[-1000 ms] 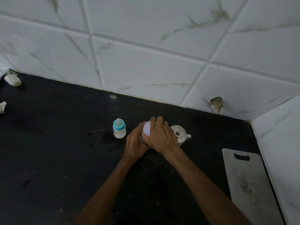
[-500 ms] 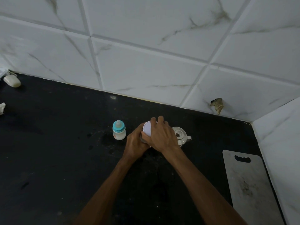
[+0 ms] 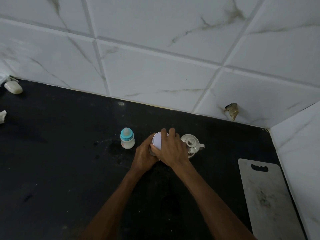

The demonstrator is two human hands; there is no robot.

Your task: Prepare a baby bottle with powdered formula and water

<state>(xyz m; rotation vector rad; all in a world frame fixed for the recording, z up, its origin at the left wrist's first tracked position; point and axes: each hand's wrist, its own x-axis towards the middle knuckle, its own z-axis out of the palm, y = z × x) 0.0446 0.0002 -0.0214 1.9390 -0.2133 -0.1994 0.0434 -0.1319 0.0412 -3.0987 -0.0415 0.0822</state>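
Note:
A small baby bottle [image 3: 127, 139] with a teal collar and clear teat stands upright on the black counter [image 3: 60, 161]; it holds milky white liquid. To its right stands a formula tin with a white lid [image 3: 158, 140]. My left hand [image 3: 144, 155] is wrapped around the tin's body from the left. My right hand [image 3: 172, 149] lies over the lid, fingers curled on its far rim. Most of the tin is hidden by both hands. A lidded steel kettle [image 3: 192, 144] sits just right of my right hand.
A grey cutting board [image 3: 266, 196] lies at the right, near the side wall. A white soap bar [image 3: 13, 87] and a crumpled white scrap [image 3: 2, 116] are at the far left. Tiled walls close the back and right.
Both hands stay on the tin and its lid with barely any shift. The bottle and kettle have not moved.

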